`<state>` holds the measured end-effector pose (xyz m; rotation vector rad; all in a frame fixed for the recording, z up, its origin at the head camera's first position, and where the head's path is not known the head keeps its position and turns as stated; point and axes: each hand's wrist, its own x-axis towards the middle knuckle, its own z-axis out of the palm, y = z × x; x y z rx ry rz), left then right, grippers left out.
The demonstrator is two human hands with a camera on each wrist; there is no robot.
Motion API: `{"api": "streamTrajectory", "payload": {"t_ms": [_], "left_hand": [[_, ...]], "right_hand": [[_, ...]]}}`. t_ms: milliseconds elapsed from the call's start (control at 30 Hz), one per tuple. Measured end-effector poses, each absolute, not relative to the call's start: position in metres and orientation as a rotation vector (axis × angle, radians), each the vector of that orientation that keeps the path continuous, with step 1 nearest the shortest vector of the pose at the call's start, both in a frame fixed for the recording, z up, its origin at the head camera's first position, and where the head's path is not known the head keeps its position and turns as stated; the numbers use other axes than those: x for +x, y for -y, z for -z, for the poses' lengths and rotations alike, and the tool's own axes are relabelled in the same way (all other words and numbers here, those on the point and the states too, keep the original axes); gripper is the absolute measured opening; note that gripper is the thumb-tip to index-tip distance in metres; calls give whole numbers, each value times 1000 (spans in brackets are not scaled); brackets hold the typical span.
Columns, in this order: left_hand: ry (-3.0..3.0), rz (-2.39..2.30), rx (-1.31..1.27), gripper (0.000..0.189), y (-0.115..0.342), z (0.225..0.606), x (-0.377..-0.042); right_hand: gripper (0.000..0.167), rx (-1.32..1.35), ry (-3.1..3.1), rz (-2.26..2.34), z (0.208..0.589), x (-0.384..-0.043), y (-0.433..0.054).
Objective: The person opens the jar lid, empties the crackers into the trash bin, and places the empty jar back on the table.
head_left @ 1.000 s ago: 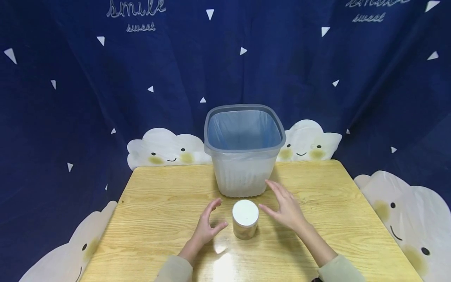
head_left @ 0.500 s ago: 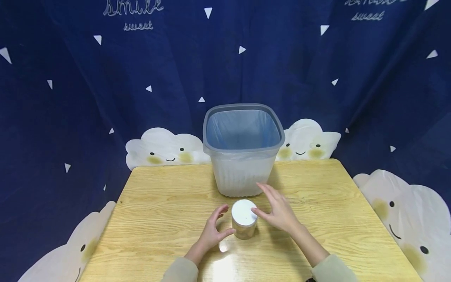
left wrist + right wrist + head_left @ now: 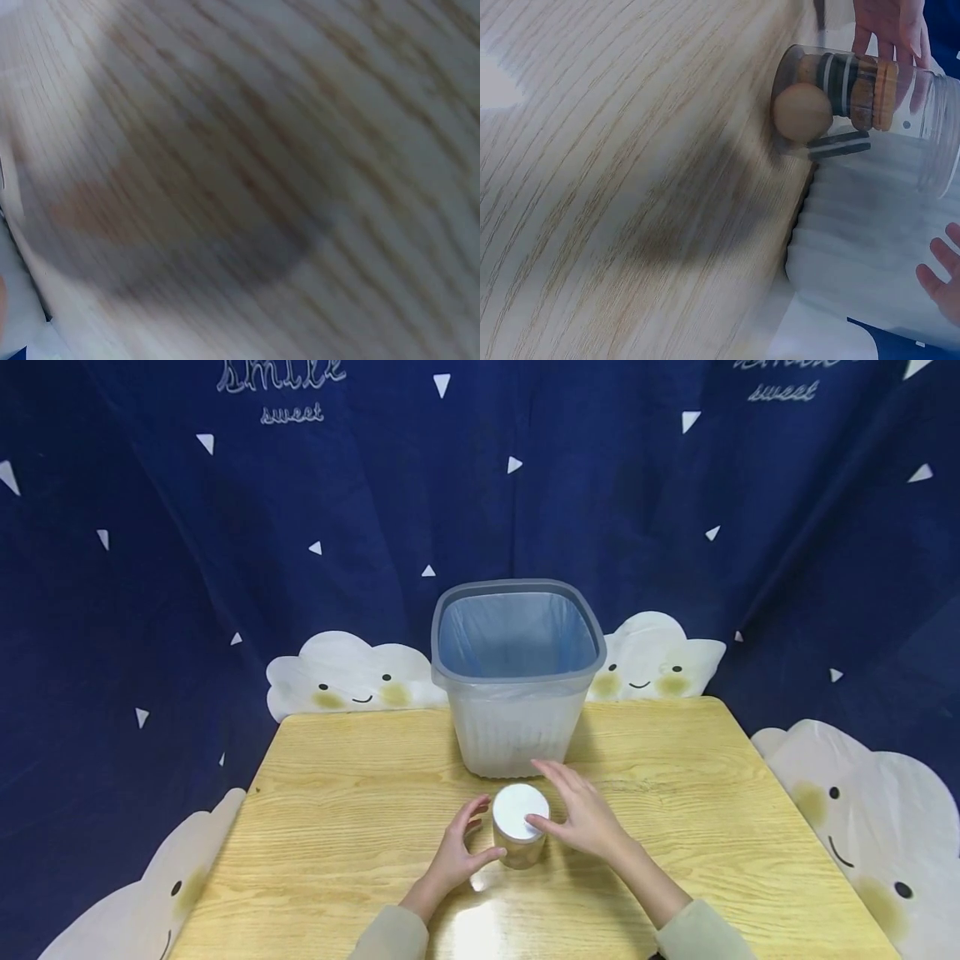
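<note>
A clear jar [image 3: 519, 855] with a white lid [image 3: 516, 810] stands upright on the wooden table. Through its wall in the right wrist view, several round biscuits [image 3: 802, 112] and dark-and-white sandwich biscuits [image 3: 840, 145] show. My left hand [image 3: 456, 853] is curved beside the jar's left side, its thumb by the jar's front; whether it touches cannot be told. Over on the right, my right hand [image 3: 588, 818] has its fingers spread behind the jar and its thumb over the lid; contact is unclear. The left wrist view has mostly blurred table and shadow.
A translucent bin [image 3: 517, 727] with a grey rim stands directly behind the jar, close to my right fingertips. The wooden table [image 3: 337, 793] extends to both sides. A dark blue curtain [image 3: 375, 510] with white clouds hangs around its back and sides.
Both hands have moved in toward the jar, the left one rightward and the right one leftward, its thumb now over the lid. The jar and bin have stayed in place.
</note>
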<state>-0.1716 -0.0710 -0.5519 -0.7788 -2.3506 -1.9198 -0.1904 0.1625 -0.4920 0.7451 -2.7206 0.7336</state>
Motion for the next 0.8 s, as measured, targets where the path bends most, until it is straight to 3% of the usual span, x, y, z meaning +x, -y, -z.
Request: {"api": "streamTrajectory", "payload": {"t_ms": [800], "left_hand": [[2343, 1849, -903, 80, 57, 552, -175]], "right_hand": [[79, 937, 2704, -579, 499, -188, -159]]}}
